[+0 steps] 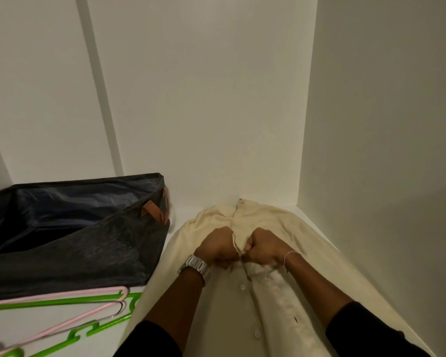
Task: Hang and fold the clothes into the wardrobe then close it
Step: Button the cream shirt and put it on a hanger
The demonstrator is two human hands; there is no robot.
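A cream button-up shirt (273, 300) lies flat on the white wardrobe shelf (327, 251), its collar toward the back corner. My left hand (218, 247), with a metal watch at the wrist, pinches the left edge of the shirt's front opening. My right hand (264, 247), with a thin bracelet at the wrist, pinches the right edge. Both fists sit close together below the collar, with the knuckles facing up. White buttons show along the placket below my hands.
A dark fabric storage bag (70, 235) with tan leather tabs stands open on the shelf to the left. A pink hanger (62, 320) and a green hanger (88, 328) lie in front of it. White wardrobe walls (371, 124) close in behind and on the right.
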